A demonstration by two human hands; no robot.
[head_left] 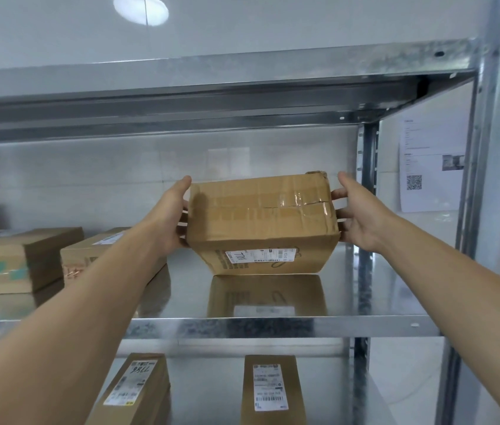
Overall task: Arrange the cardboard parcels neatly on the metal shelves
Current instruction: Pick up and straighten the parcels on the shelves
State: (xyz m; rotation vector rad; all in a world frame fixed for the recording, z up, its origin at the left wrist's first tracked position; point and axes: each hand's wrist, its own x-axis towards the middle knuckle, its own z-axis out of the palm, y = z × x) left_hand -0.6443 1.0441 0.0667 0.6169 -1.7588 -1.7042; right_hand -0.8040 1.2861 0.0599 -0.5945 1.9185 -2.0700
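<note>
While both palms press its short ends to steady it, the taped brown cardboard parcel (262,223) rests on the shiny metal shelf (273,326), left hand (172,219) at nine o'clock, right hand (357,216) at three (label facing outward, probably for reading).

I read "7746" handwritten upside down on the lower-left parcel's shipping label (132,382). The wall notice (432,164) carries a QR code; its print is unreadable.
</note>
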